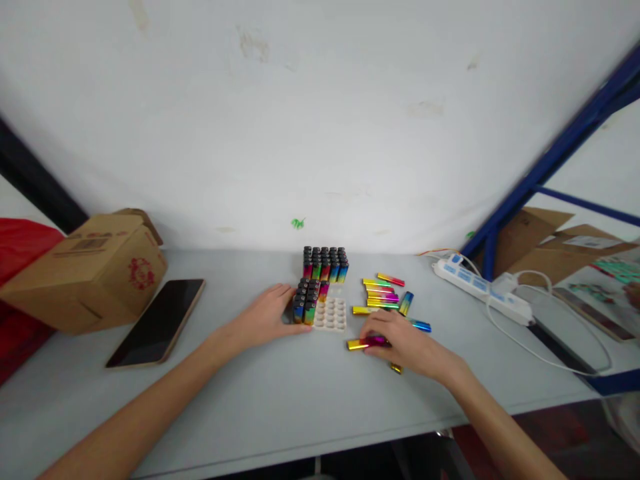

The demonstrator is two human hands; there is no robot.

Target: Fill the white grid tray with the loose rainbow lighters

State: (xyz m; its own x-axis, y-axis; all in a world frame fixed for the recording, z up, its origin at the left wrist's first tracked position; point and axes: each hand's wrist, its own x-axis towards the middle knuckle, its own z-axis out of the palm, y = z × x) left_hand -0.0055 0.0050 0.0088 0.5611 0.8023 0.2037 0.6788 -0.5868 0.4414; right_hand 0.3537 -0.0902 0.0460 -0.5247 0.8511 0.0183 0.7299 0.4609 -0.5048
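A white tray [331, 315] with round-cornered slots lies on the table. Black-topped, colourful lighters [306, 301] stand upright in its left part, and slots on the right show bare. My left hand [270, 316] is curled around the tray's left end, thumb along the front and fingers behind. To the right of the tray, my right hand [395, 339] pinches a shiny yellow-and-magenta lighter casing [357, 345] lying sideways, low over the table. Several more metallic casings [383, 298] lie loose beyond that hand. One more casing [396, 368] peeks out under it.
A second block of upright lighters [325, 264] stands behind the tray, near the wall. A phone or tablet [157, 323] and a cardboard box [90, 270] are on the left. To the right lies a power strip [483, 290] with white cables, beside a blue metal frame [540, 160].
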